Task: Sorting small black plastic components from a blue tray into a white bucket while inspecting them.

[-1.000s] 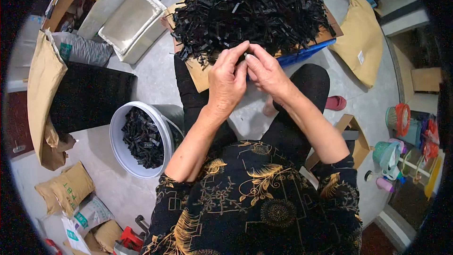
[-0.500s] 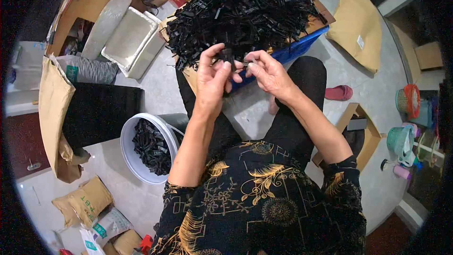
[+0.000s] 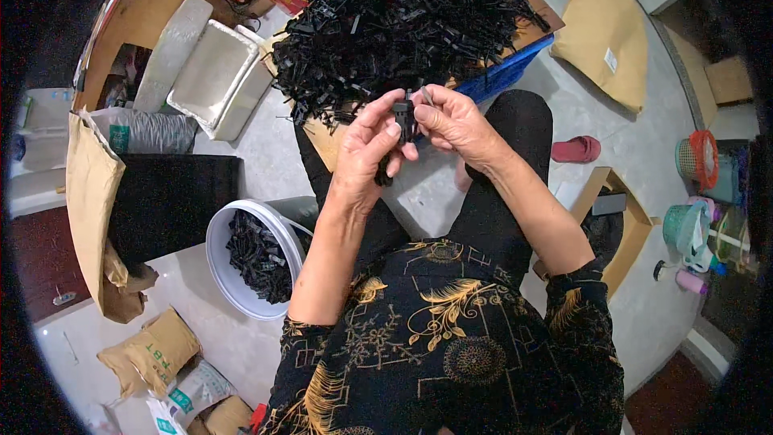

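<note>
My left hand (image 3: pixel 369 145) is closed around a small black plastic part (image 3: pixel 405 119), held between thumb and fingers above my lap. More black pieces (image 3: pixel 385 171) show under the palm of that hand. Close against it, my right hand (image 3: pixel 455 130) is closed in a pinch at the part's right side. A thin greyish sliver (image 3: pixel 426 97) shows at its fingertips, too small to name. Just beyond both hands rises a big heap of black plastic parts (image 3: pixel 403 20), spread over cardboard on a blue container (image 3: pixel 515 66).
At my left stands a white bucket (image 3: pixel 216 274) holding black parts. Beyond it are a black box (image 3: pixel 173 201), a paper sack (image 3: pixel 84 193) and a white foam box (image 3: pixel 205 80). To the right lie a tan sack (image 3: pixel 604 24), a pink slipper (image 3: pixel 576 150) and an open carton (image 3: pixel 624 258).
Both hands have come slightly nearer to me and closer together. The black part is now upright between them, and the view has shifted a little.
</note>
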`<state>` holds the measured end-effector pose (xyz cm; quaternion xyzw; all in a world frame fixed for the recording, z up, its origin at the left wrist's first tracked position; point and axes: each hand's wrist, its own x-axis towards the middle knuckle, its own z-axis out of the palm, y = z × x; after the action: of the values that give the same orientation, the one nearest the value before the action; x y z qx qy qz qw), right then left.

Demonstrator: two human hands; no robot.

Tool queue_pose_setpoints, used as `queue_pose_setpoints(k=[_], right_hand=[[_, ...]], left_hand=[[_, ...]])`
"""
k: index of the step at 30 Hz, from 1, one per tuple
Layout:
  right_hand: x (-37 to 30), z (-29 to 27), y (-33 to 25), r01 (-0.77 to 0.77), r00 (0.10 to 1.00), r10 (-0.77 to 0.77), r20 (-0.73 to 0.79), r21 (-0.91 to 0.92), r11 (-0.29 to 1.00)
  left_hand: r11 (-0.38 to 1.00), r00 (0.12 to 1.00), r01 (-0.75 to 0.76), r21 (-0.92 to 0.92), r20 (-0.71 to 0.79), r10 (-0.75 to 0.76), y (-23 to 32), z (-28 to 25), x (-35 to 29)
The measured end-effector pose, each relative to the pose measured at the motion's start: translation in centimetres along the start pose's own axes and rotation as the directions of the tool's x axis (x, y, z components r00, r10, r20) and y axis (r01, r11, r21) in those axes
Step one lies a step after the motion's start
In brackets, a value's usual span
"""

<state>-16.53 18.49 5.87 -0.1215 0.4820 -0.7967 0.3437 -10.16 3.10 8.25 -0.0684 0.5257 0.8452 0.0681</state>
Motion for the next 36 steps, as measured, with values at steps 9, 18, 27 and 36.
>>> queue_pose_setpoints(k=[9,18,27,36], right_hand=[[0.3,0.6,0.5,-0.064,0.998,0.065,0.011,-0.091,0.994],[1.3,2.5,1.9,0.021,0.995,-0.064,-0.072,-0.490,0.871],[1.4,4.3,1.7,-0.020,1.000,0.028,0.003,-0.621,0.783],[2.0,5.4,2.2,0.119,0.992,-0.114,0.057,-0.728,0.676]], left_hand=[[0.977,0.999,0.038,0.208,0.021,-0.044,0.0,-1.1,-0.6],[0.844,0.983,-0.160,0.511,0.002,0.186,-1.5,-2.4,-0.8],[0.928,0.996,-0.070,0.366,-0.030,0.086,-0.3,-4.2,-1.3],[0.807,0.976,-0.152,0.570,-0.042,0.213,-0.6,-5.0,-1.3]])
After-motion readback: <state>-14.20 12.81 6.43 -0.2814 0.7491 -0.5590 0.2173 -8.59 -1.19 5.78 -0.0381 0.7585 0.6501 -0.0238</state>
